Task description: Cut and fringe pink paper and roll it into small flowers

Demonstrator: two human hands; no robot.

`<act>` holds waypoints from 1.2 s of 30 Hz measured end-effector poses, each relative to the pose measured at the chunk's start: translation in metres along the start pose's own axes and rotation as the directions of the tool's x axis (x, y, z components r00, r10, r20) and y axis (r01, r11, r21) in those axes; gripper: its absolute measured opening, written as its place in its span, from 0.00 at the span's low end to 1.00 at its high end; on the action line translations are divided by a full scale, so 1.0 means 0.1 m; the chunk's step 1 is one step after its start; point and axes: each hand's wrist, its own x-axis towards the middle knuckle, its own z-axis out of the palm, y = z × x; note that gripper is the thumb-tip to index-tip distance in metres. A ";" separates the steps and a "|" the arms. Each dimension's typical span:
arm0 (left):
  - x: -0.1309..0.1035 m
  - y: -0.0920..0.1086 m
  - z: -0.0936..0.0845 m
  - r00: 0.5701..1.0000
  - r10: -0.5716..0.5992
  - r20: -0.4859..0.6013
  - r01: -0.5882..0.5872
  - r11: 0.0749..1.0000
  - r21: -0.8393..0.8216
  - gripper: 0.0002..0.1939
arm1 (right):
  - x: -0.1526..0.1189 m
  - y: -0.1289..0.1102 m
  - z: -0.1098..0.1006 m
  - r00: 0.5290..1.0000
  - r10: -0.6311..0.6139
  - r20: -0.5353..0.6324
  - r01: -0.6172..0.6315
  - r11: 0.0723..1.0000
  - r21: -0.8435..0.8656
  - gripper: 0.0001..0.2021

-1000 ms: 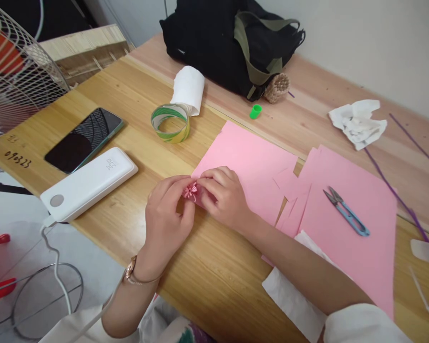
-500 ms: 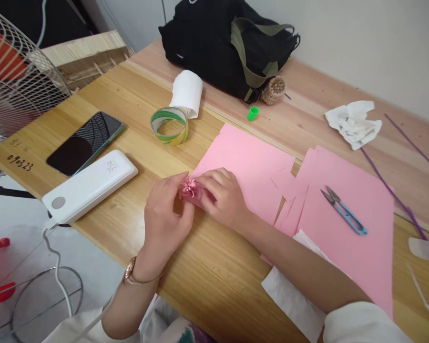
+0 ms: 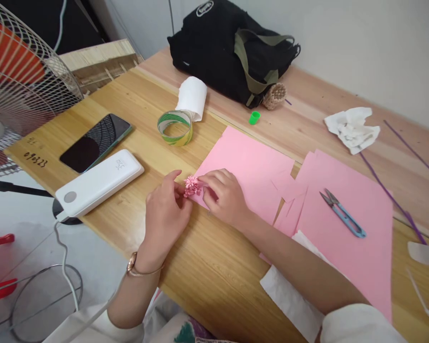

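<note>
A small pink paper flower (image 3: 192, 186) with thin curled petals stands between my two hands, over the near left corner of a pink paper sheet (image 3: 250, 157). My left hand (image 3: 168, 202) is closed on its lower part, thumb and fingers curled in from the left. From the other side, my right hand (image 3: 223, 195) touches the petals with its fingertips, thumb and forefinger bent close together. Whether the right fingers pinch a petal is too small to tell. The flower's base is hidden by the left fingers.
Blue thread snips (image 3: 343, 213) lie on more pink sheets (image 3: 357, 267) at right. A power bank (image 3: 100, 183), a phone (image 3: 96, 142), a tape roll (image 3: 175, 128) and a paper roll (image 3: 192, 97) are at left. Behind are a green cap (image 3: 254, 117), a black bag (image 3: 214, 52) and crumpled tissue (image 3: 353, 129).
The flower has turned more upright and shows more of its layers. My left forefinger has lifted away from its top. The whole view has shifted slightly.
</note>
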 end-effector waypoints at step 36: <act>-0.02 0.00 -0.02 0.984 0.147 -0.100 -0.157 0.983 -0.099 0.20 | -0.01 0.03 0.02 0.999 0.006 0.038 -0.006 1.000 0.009 0.13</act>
